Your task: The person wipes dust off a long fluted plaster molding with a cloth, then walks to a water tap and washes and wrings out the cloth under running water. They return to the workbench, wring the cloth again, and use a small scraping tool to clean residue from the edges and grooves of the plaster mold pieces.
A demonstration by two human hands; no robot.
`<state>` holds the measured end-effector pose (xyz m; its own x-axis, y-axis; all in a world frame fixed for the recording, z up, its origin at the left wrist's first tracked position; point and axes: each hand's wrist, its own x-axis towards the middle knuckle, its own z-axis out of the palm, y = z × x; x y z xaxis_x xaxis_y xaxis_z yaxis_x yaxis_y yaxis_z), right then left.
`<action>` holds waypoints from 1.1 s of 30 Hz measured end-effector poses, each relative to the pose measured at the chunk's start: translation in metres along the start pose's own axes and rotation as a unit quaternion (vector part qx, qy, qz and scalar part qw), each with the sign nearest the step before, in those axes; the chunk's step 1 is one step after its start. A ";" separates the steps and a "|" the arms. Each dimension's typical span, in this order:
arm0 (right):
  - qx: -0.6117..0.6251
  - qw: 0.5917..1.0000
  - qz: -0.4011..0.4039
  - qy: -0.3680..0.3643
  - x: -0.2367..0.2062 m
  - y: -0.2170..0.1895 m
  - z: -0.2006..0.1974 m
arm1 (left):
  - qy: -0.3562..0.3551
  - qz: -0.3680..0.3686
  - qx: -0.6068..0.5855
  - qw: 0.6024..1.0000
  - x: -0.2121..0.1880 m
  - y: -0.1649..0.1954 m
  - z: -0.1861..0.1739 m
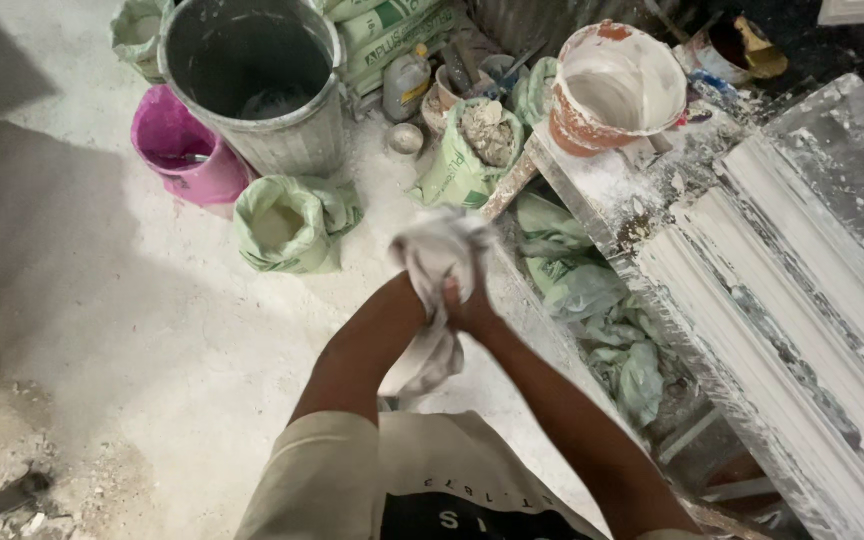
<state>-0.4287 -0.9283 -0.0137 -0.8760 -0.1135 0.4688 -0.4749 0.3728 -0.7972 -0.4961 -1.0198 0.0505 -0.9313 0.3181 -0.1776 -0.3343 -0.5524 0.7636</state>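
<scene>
Your left hand (pixel 427 262) and right hand (pixel 467 305) are pressed together in front of you, both closed on a crumpled white plaster-smeared cloth (pixel 439 250) — its tail hangs below your wrists. Just beyond sit open green powder sacks (pixel 292 225), a grey metal bin (pixel 252 80) and — to your right — a long plaster-caked workbench (pixel 802 290).

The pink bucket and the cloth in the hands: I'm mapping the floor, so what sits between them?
In the head view, an open green sack of white powder sits between the pink bucket and the white cloth.
</scene>
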 end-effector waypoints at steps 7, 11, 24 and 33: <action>0.037 0.969 0.243 -0.024 0.004 0.051 -0.070 | -0.229 -0.162 0.413 0.866 -0.025 0.012 -0.030; -0.070 0.820 0.511 -0.246 0.016 0.042 -0.145 | -0.296 -0.224 0.578 0.727 -0.054 0.027 -0.067; 0.014 0.990 0.133 -0.046 0.079 0.006 -0.178 | -0.088 0.044 0.038 0.994 -0.092 0.168 -0.087; -0.241 0.970 0.014 0.011 0.134 0.008 -0.116 | -0.138 -0.058 0.028 0.988 -0.124 0.010 -0.013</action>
<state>-0.5399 -0.8342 0.0870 -0.8837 -0.0794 0.4612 -0.3512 0.7637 -0.5416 -0.3864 -1.0750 0.0723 -0.8095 0.5794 -0.0947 -0.4200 -0.4587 0.7831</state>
